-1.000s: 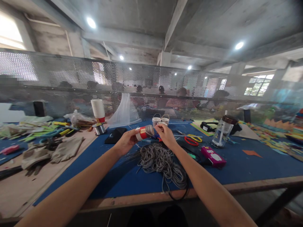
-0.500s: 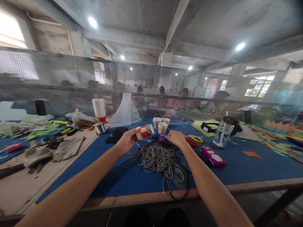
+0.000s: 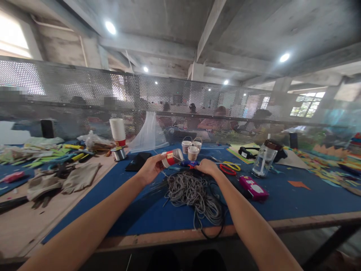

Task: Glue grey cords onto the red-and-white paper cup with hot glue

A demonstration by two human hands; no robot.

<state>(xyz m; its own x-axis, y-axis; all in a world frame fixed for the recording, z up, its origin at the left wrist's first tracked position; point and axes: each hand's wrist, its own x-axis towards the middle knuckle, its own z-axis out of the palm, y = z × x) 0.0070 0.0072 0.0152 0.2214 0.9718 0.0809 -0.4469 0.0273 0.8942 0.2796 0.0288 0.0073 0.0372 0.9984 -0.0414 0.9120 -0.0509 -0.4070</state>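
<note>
My left hand (image 3: pixel 150 168) is closed around a small cup (image 3: pixel 172 157) with a red and white band, held tilted on its side above the blue mat (image 3: pixel 296 197). My right hand (image 3: pixel 207 166) rests low on the mat with fingers curled over a red and blue tool (image 3: pixel 189 164); what it grips is hidden. A tangled pile of grey cord (image 3: pixel 194 192) lies just in front of both hands. Three small white cups with wire handles (image 3: pixel 192 148) stand just beyond.
A perforated metal screen (image 3: pixel 70 94) closes the far side, with people seated behind it. A stack of paper cups (image 3: pixel 117 131), a wire spool (image 3: pixel 118 153), a black phone (image 3: pixel 138 160), scissors (image 3: pixel 229 167), a pink box (image 3: pixel 253 188), a clear jar (image 3: pixel 263 157). Gloves (image 3: pixel 64 178) lie left.
My right hand has dropped from the raised cup down to the mat beside the red and blue tool. My left hand still holds the cup in about the same place.
</note>
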